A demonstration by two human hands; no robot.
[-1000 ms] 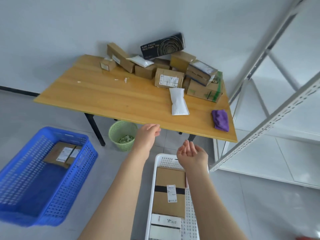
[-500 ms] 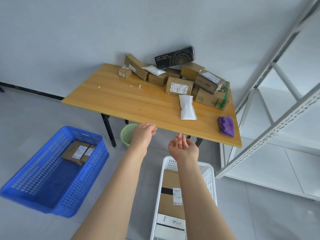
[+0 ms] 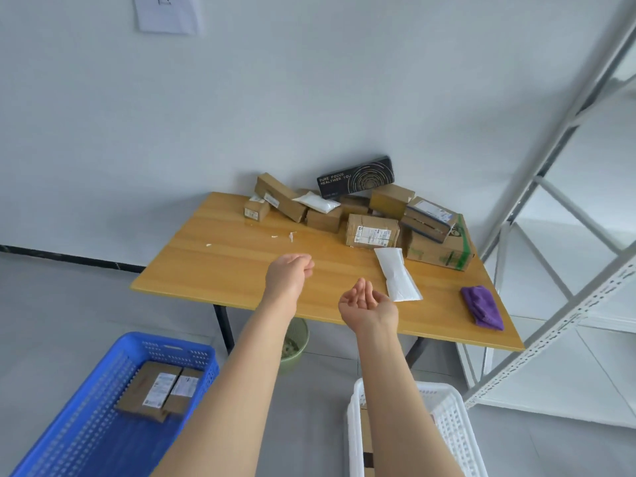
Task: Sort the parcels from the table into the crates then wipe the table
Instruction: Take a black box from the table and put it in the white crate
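Several cardboard parcels (image 3: pixel 372 231) lie heaped at the back right of the wooden table (image 3: pixel 223 266), with a black box (image 3: pixel 356 176) leaning on the wall behind them. A white padded mailer (image 3: pixel 396 278) lies nearer the front edge, and a purple cloth (image 3: pixel 482 307) sits at the right front corner. My left hand (image 3: pixel 288 276) hangs over the table's front with loosely curled fingers, holding nothing. My right hand (image 3: pixel 366 304) is palm-up and empty, just left of the mailer. On the floor, a blue crate (image 3: pixel 103 401) holds cardboard parcels and a white crate (image 3: pixel 444 428) stands under my right arm.
A green wastebasket (image 3: pixel 295 346) stands under the table. A grey metal shelf frame (image 3: pixel 564 208) rises at the right, close to the table's right edge. Small white scraps (image 3: pixel 290 235) lie on the tabletop. A paper sheet (image 3: pixel 167 12) hangs on the wall.
Both hands have risen from below the table's front edge to above the tabletop, and the view has tilted up. Neither hand has taken hold of anything.
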